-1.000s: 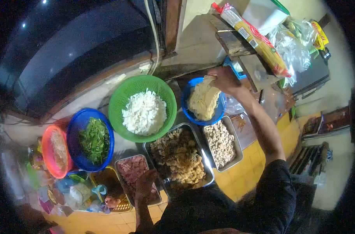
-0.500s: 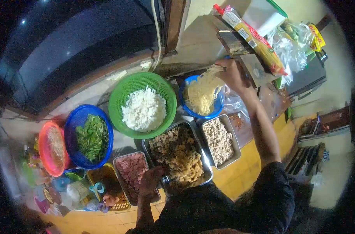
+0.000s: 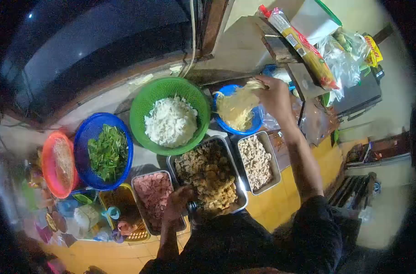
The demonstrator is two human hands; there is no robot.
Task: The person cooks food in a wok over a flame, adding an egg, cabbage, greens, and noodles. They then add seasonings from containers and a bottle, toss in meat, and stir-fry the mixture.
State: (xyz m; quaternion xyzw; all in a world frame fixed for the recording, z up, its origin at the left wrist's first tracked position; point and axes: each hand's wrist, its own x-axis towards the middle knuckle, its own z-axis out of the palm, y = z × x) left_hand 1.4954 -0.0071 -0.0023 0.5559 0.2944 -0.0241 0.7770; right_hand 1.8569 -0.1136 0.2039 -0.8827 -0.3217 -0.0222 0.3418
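My right hand (image 3: 273, 93) is closed on pale yellow noodles (image 3: 237, 102), which are blurred by motion and hang over a blue bowl (image 3: 221, 125) with more noodles in it. My left hand (image 3: 178, 201) is low, between a tray of pink chopped meat (image 3: 153, 192) and a larger metal tray (image 3: 242, 196) of brown cooked food (image 3: 208, 173). Its fingers look curled at a dark, shiny object (image 3: 192, 206), whose kind I cannot make out. Right of the large tray stands a smaller tray of pale diced pieces (image 3: 257, 162).
A green basket (image 3: 203, 102) holds white pieces. Further left are a blue basket (image 3: 81, 171) of cut greens and a red basket (image 3: 47, 160). Packaged noodles (image 3: 304, 48) and plastic bags (image 3: 342, 59) lie on a wooden ledge at upper right. A window is at upper left.
My right hand has come down and a little to the right, with the noodles swinging over the blue bowl. My left hand stays by the large tray. The view has shifted slightly.
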